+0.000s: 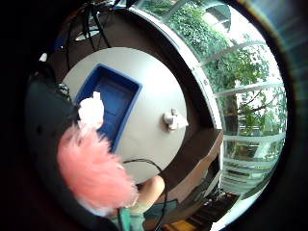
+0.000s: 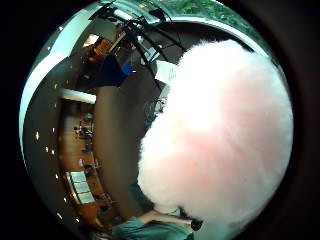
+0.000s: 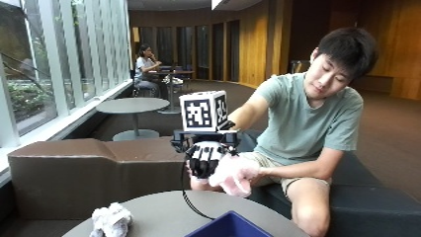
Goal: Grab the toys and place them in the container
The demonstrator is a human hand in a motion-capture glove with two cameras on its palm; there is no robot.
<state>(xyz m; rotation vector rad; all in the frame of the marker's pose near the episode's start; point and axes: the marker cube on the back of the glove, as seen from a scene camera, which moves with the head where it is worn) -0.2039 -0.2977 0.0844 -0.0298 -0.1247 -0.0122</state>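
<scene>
Pink toy (image 3: 234, 174) grasped in my right hand (image 3: 206, 159), mid-frame above table (image 3: 164, 210); bin (image 3: 230, 227) bottom centre, white toy (image 3: 111, 219) lower left

My gloved right hand (image 3: 205, 159) grips a pink fluffy toy (image 3: 234, 174) above the round table (image 3: 164, 210). A grey-white plush toy (image 3: 111, 220) lies there, well apart from the blue container (image 3: 227, 228).

No words, brand names, numbers or signs can be read anywhere (not on the pink plush toy (image 3: 233, 174), the blue container (image 1: 109, 102), the grey toy (image 3: 110, 221) or the round worktop (image 1: 159, 91)).
</scene>
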